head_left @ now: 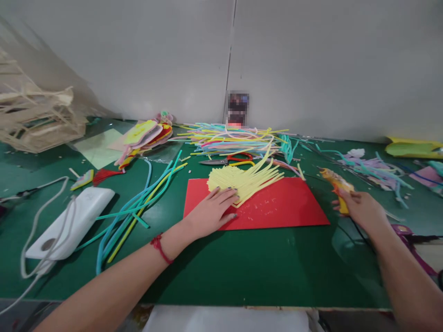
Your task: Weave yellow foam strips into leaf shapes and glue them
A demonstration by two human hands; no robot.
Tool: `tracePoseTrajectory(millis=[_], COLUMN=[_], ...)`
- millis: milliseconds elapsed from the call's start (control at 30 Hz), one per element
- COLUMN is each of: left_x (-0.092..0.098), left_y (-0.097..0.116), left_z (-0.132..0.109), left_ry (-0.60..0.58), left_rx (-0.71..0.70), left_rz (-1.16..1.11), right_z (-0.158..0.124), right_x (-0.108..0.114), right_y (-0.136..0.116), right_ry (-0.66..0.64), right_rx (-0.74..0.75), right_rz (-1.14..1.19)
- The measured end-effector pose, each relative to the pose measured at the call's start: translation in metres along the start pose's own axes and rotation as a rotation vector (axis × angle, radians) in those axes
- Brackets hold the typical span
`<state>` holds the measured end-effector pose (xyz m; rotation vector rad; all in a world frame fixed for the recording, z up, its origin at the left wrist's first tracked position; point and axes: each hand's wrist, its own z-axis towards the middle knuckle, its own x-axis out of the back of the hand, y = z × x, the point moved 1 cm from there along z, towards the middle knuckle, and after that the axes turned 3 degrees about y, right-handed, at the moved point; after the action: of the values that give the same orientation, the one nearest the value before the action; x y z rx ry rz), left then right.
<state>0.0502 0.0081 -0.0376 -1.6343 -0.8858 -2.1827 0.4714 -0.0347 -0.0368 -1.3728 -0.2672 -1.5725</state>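
Observation:
My left hand (216,210) lies with its fingers stretched out, resting on the lower edge of a pale yellow woven piece (224,177) and on the red sheet (290,203) under it. Long loose yellow strips fan out from that piece to the upper right. Off to the right of the sheet, my right hand (363,210) is closed round a yellow hot glue gun (342,196), its stained nozzle pointing up and left. A dark cord runs down from the gun. Just behind the woven piece lie scissors (228,161) with red and yellow handles.
A heap of coloured strips (235,138) lies at the back. Teal and yellow strips (138,207) sit left, beside a white power bank-like box (72,223) with a cable. Stacked felt-like shapes (148,136), a wooden-stick frame (38,115) and purple scraps (374,168) lie around.

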Motion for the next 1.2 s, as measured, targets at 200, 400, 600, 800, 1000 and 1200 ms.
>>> tracePoseTrajectory(millis=[200, 400, 600, 800, 1000, 1200], left_x=[0.0, 0.002, 0.003, 0.009, 0.025, 0.03], left_y=[0.0, 0.002, 0.001, -0.005, -0.031, -0.062], left_z=[0.0, 0.0, -0.001, -0.003, 0.001, 0.017], left_ry=[-0.01, -0.013, 0.044, 0.321, 0.411, 0.344], left_rx=[0.01, 0.015, -0.002, 0.177, 0.531, 0.676], left_rz=[-0.016, -0.021, -0.056, -0.049, -0.029, -0.119], right_z=[-0.001, -0.007, -0.052, -0.092, -0.102, -0.1], right_x=[0.013, 0.022, 0.014, -0.026, -0.045, -0.044], right_y=[-0.004, -0.05, -0.143, -0.171, -0.163, -0.165], right_ry=[0.139, 0.434, 0.253, -0.04, -0.329, -0.339], right_rx=[-0.131, 0.096, 0.294, 0.199, 0.107, 0.074], right_rz=[-0.024, -0.072, 0.195, 0.403, 0.433, 0.48])
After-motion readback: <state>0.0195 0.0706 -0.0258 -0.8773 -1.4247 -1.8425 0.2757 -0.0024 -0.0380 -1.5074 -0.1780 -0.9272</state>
